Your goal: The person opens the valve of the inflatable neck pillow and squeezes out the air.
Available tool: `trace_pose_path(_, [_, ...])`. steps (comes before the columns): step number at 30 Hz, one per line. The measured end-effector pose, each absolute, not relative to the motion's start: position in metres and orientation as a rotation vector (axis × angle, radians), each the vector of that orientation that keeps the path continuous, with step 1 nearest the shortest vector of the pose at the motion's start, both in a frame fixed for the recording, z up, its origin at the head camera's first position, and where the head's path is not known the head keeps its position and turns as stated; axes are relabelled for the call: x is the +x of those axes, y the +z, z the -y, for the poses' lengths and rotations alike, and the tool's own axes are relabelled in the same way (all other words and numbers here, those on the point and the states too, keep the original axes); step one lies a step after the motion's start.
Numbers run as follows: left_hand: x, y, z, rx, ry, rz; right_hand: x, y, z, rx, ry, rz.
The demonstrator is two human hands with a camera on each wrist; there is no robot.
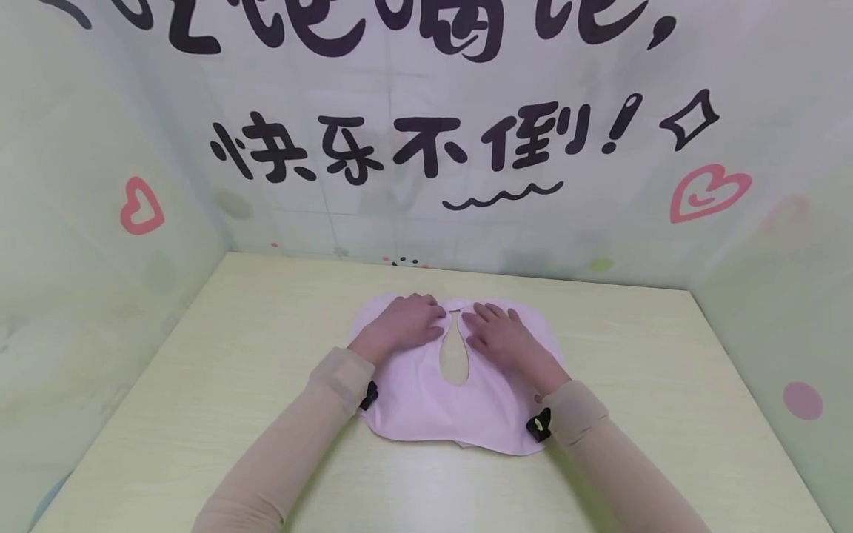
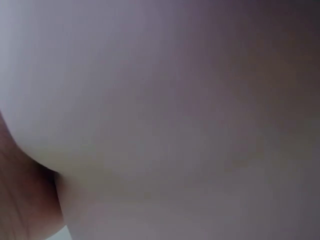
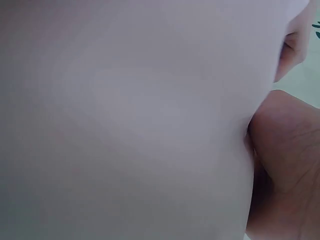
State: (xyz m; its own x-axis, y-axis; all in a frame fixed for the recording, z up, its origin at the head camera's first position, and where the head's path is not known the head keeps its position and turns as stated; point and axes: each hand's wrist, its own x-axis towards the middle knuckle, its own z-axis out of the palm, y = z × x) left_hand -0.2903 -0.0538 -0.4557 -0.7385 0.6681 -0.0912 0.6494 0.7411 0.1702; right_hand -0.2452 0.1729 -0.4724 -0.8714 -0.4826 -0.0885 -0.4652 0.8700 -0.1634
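A pale pink bib [image 1: 413,400] lies spread on the table, with a teardrop-shaped opening in its middle. The two sides of the bib come together at the top of that opening. My left hand [image 1: 409,318] rests on the upper left part of the bib, fingertips beside the opening. On the other side, my right hand [image 1: 500,333] rests with spread fingers on the upper right part. Blurred pale cloth [image 2: 140,110] fills most of the left wrist view. Pale cloth [image 3: 150,110] also covers most of the right wrist view, hiding the fingertips.
The light wooden table [image 1: 220,355] extends around the bib on all sides. Behind it stands a pale printed backdrop [image 1: 360,215] with dark lettering and hearts, and similar panels close off the left and right. A black wrist device [image 1: 538,426] hangs under the right wrist.
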Motion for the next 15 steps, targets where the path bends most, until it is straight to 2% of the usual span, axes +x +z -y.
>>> trace_pose_path(15, [-0.2846, -0.4534, 0.0501, 1.033, 0.141, -2.825, -0.2445, -0.4770, -0.1808, -0.714, -0.324, -2.837])
